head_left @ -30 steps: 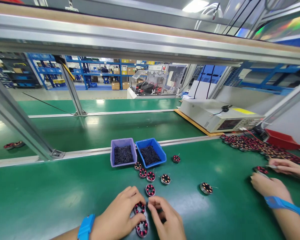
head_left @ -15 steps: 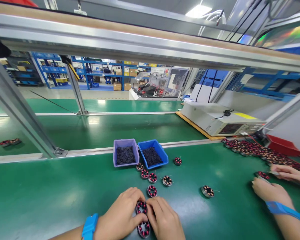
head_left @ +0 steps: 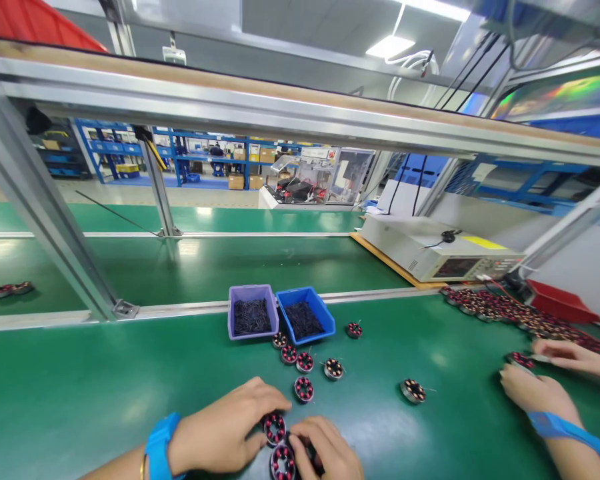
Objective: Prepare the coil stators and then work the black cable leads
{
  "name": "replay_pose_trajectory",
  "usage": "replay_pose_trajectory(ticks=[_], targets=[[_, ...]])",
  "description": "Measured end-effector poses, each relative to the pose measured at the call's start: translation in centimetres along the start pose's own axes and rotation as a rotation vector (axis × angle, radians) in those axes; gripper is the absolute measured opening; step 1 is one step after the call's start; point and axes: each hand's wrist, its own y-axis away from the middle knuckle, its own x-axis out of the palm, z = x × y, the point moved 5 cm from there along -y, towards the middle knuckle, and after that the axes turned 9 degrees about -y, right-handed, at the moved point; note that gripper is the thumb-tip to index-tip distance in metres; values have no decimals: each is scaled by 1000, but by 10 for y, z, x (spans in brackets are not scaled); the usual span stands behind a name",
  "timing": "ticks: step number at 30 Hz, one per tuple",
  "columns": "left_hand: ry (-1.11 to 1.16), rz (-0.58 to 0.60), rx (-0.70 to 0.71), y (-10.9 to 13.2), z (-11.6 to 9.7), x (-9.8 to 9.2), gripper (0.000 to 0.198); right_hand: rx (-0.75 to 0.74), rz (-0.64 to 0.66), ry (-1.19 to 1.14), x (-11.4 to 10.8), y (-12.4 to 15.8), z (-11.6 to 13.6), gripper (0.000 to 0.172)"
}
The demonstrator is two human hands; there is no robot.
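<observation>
My left hand (head_left: 230, 427), with a blue wristband, curls its thumb and fingers round a small ring-shaped motor stator (head_left: 274, 429) with red windings. A second red-wound stator (head_left: 283, 462) lies just below, touching or nearly touching the first. Beside it, to the right, is my right hand (head_left: 330, 450), its fingers bent together. Something dark and reddish shows under those fingers, too hidden to make out. Ahead of my hands lie several loose stators, the nearest a red one (head_left: 304, 389), with a copper-coloured one (head_left: 333, 369) behind.
A purple bin (head_left: 253, 331) and a blue bin (head_left: 324, 331) hold thin black pieces. Another copper-coloured stator (head_left: 413, 391) lies to the right. A co-worker's hands (head_left: 540, 387) handle a stator near a large pile (head_left: 510, 310). A metal post (head_left: 55, 193) rises at left; a grey instrument (head_left: 405, 233) stands behind.
My view has tilted up slightly. The two stators near my hands sit slightly further left, and my right hand's fingers have drawn back from the upper one.
</observation>
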Motion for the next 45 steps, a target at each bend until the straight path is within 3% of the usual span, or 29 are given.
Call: replay_pose_trajectory(ticks=[3, 6, 9, 13, 15, 17, 18, 21, 23, 25, 26, 27, 31, 34, 36, 40, 43, 45], targets=[[-22, -34, -110, -5, 8, 10, 38, 5, -33, 38, -3, -6, -2, 22], [-1, -105, -197, -10, 14, 23, 34, 11, -62, 38, -7, -11, -1, 22], [22, -137, -213, -9, 13, 26, 32, -10, -56, 27, -6, -10, 5, 21], [16, -131, -210, -5, 8, 16, 30, -31, -5, 16, -8, -6, 9, 39], [-50, -133, -170, -5, 6, 19, 43, -23, -26, -12, -18, -10, 7, 41], [-212, -124, -97, -9, 5, 38, 57, -5, -93, -5, -35, -19, 2, 35], [-315, -115, -53, -10, 7, 53, 55, 11, -123, 21, -44, -26, -2, 32], [-592, -166, -13, -6, 23, 92, 20, 111, -83, 171, -69, -54, -15, 32], [-687, -220, -87, 6, 45, 95, 16, 177, 0, 257, -80, -76, -26, 34], [-708, -250, -204, 22, 75, 68, 21, 211, 53, 299, -83, -101, -37, 35], [-713, -289, -285, 30, 92, 43, 18, 222, 77, 313, -81, -114, -42, 34], [-732, -345, -364, 36, 108, 12, 13, 236, 110, 328, -76, -127, -48, 30], [-918, -568, -694, 39, 160, -116, 26, 296, 281, 389, -41, -173, -67, 12], [-933, -656, -797, 24, 183, -166, 32, 339, 381, 421, -16, -192, -73, 22], [-905, -684, -843, 16, 195, -178, 35, 363, 412, 437, -9, -196, -76, 26], [-868, -740, -887, 4, 202, -179, 45, 398, 418, 446, -10, -192, -85, 22], [-886, -816, -806, -3, 168, -163, 46, 396, 409, 417, -12, -189, -92, 18], [-843, -808, -548, -13, 123, -133, 36, 389, 390, 388, -13, -189, -94, 17]])
